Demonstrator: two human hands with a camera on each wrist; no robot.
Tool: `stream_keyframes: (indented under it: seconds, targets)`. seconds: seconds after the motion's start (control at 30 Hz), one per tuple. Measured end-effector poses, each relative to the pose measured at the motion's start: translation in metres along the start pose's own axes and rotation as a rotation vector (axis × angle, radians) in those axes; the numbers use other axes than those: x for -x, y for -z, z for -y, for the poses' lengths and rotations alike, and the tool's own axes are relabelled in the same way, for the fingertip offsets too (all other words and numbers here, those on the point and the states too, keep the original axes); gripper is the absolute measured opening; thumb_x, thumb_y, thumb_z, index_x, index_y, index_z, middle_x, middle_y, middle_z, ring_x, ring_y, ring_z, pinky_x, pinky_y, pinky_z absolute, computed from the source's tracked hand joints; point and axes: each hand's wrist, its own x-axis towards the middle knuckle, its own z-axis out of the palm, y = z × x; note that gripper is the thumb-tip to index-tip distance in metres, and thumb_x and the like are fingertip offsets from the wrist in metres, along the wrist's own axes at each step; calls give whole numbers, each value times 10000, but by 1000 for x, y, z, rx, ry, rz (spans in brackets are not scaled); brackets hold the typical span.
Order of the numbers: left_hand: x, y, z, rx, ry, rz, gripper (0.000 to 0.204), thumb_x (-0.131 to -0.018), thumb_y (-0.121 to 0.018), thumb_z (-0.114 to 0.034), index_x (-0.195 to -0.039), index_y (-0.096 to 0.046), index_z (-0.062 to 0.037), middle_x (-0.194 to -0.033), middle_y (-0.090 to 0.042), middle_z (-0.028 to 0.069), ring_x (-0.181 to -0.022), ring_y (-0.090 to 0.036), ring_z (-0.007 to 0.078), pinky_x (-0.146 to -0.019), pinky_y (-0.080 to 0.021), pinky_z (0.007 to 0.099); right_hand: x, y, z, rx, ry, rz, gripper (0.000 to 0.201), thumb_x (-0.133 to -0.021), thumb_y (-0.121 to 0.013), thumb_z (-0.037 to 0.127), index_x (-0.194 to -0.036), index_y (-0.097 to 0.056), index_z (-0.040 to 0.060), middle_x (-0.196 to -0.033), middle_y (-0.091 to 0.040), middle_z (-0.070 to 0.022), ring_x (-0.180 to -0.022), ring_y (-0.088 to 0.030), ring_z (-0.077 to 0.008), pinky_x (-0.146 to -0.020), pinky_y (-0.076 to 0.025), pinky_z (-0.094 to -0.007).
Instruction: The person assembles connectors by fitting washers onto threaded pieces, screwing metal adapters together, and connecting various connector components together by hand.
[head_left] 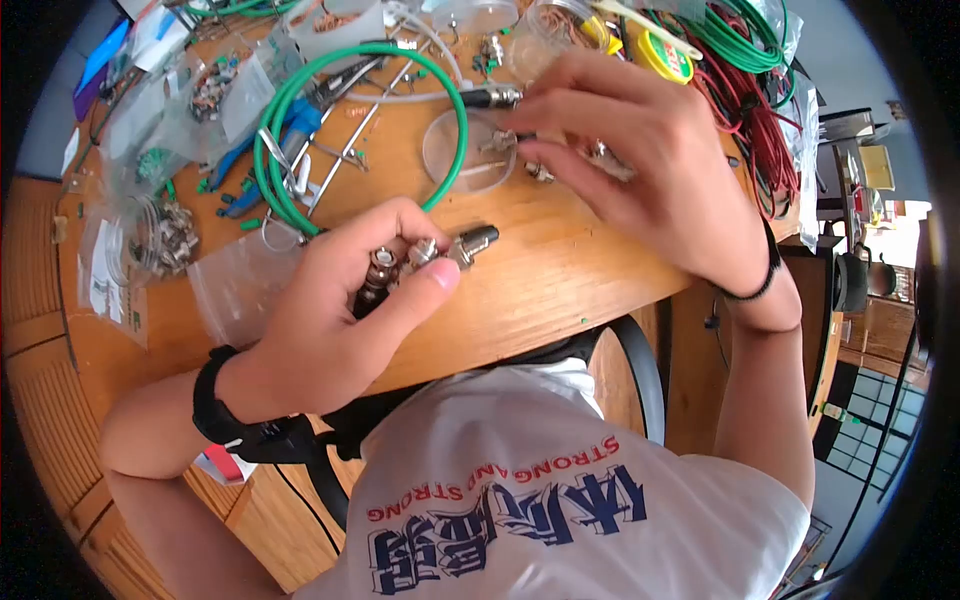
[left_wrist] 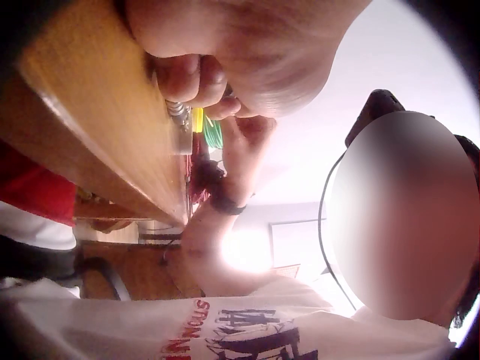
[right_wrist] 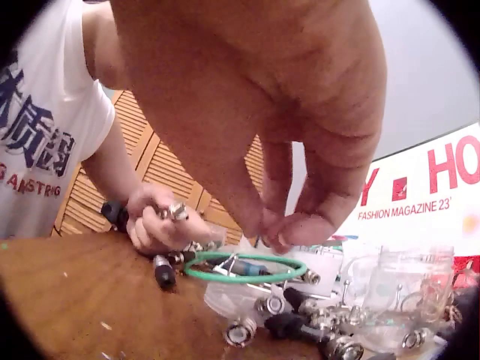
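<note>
Several silver BNC connectors (head_left: 425,250) lie gathered in my left hand (head_left: 345,290), the thumb over them; one with a black tail (head_left: 480,240) sticks out past the fingertips. In the right wrist view a metal end (right_wrist: 178,211) shows at that hand's fingers. My right hand (head_left: 640,150) is over the right side of the table, thumb and fingertips drawn close together. Below the fingertips, a connector (head_left: 497,143) overlaps a round clear lid (head_left: 440,150). I cannot tell whether the right fingertips pinch anything.
A coiled green cable (head_left: 262,150) lies behind the left hand, near blue-handled pliers (head_left: 300,120). Plastic bags of small parts (head_left: 165,235) cover the left side. More connectors (right_wrist: 240,331) lie below the right hand. Red cables (head_left: 745,130) and a yellow tub (head_left: 665,55) sit farther right.
</note>
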Motion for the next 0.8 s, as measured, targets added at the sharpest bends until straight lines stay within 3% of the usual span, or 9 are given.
stream_keyframes:
  seconds: [0.03, 0.1, 0.17, 0.23, 0.3, 0.37, 0.43, 0.57, 0.8]
  targets:
    - [1, 2, -1, -8, -7, -3, 110, -1067, -550, -157, -1034, -521, -56, -706, -436, -66, -602, -346, 4, -538, -260, 213, 3, 9, 10, 5, 6, -8, 165, -861, -752, 15, -1026, -747, 14, -981, -707, -99, -801, -694, -267, -699, -561, -363]
    - [3, 2, -4, 71, 33, -28, 110, -1041, -627, -143, -1008, -600, -42, -758, -476, -89, -674, -375, -13, -592, -301, 216, 19, 22, 34, -259, -51, 164, 79, -909, -728, 59, -976, -735, 19, -902, -682, -78, -718, -659, -265, -628, -530, -379]
    - [3, 0, -3, 92, 29, -50, 119, -1042, -629, -150, -1005, -601, -41, -763, -478, -88, -684, -385, -12, -600, -314, 213, 41, 28, 52, -498, 45, 538, 81, -958, -688, 98, -945, -710, 22, -824, -652, -78, -677, -645, -277, -575, -496, -391]
    - [4, 0, -3, 90, 43, -40, 131, -1045, -629, -160, -1003, -601, -39, -769, -487, -83, -691, -396, -9, -608, -325, 213, 60, -3, 59, -946, 119, 804, 104, -983, -661, 128, -937, -685, 37, -801, -639, -112, -713, -662, -300, -598, -494, -390]
    - [4, 1, -3, 88, 47, -38, 138, -1046, -630, -168, -1006, -603, -39, -770, -488, -80, -692, -391, -6, -610, -321, 216, 90, -44, 61, -1117, 12, 962, 266, -1024, -601, 147, -802, -560, 7, -808, -627, -211, -704, -623, -415, -651, -475, -485]
    - [4, 2, -1, 105, 52, -27, 141, -1046, -631, -174, -1005, -604, -42, -770, -483, -77, -690, -380, -3, -608, -311, 222, 123, -86, 45, -763, -54, 1157, 171, -1018, -605, 179, -971, -645, 19, -934, -674, -187, -850, -654, -410, -778, -513, -485]
    - [4, 1, 0, 78, 28, -40, 138, -1045, -632, -172, -1004, -604, -44, -767, -475, -78, -689, -375, -2, -607, -306, 225, 166, -120, 16, -106, 24, 426, 277, -998, -624, 192, -1221, -662, 34, -1194, -683, -172, -1115, -635, -388, -965, -506, -464]
    - [2, 0, 1, 74, 24, -35, 132, -1044, -632, -167, -998, -603, -47, -762, -462, -81, -693, -369, 0, -608, -302, 230, 125, -131, -15, -103, 18, 424, 288, -997, -625, 193, -1236, -657, 36, -1211, -676, -172, -1131, -627, -386, -975, -502, -463]
    - [1, 0, -2, 42, 23, 8, 93, -1066, -552, -135, -1057, -527, -45, -721, -450, -59, -602, -351, 1, -543, -258, 213, 175, -108, -11, -118, -30, 398, 315, -995, -627, 196, -1269, -644, 41, -1252, -661, -171, -1170, -609, -382, -998, -492, -460]
